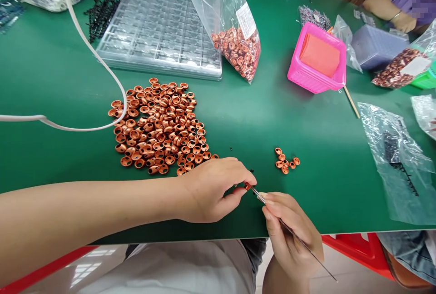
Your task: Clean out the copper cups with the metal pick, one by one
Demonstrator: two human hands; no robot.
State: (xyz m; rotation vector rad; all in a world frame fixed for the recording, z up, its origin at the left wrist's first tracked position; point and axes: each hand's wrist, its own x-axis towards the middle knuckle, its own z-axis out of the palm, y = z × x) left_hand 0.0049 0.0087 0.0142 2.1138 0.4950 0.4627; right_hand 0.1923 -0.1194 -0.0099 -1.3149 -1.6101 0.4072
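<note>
My left hand (214, 189) pinches one small copper-coloured cup (248, 186) with a hole in it, between thumb and fingertips. In my right hand (294, 230) is a thin metal rod (299, 239), held like a pen. Its tip meets the cup at my left fingertips; whether it passes into the hole I cannot tell. A large pile of similar copper-coloured cups (160, 126) lies beyond my left forearm. Several more sit in a small group of cups (284, 164) to the right, past my right hand.
Clear plastic trays (160, 30) are stacked behind the pile, beside a bag of copper cups (236, 48). A white cable (85, 39) loops over the left side. A pink basket (316, 57) and a plastic bag with black parts (398, 166) stand right. Another person's hand (403, 21) rests far right.
</note>
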